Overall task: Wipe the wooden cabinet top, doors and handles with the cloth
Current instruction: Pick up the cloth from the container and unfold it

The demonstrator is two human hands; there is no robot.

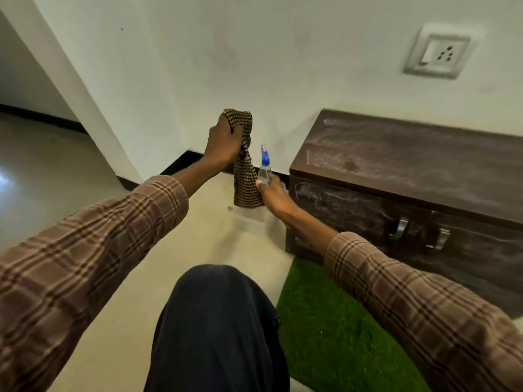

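Note:
A low dark wooden cabinet stands against the wall at the right, its top and doors dusty, with two metal handles on the front. My left hand grips a brown checked cloth, which hangs down in the air left of the cabinet. My right hand holds a clear spray bottle with a blue nozzle, just beside the cloth and close to the cabinet's left end.
A green grass mat lies on the floor in front of the cabinet. My knee in dark trousers is at the bottom centre. A wall socket sits above the cabinet. A doorway opens at the far left.

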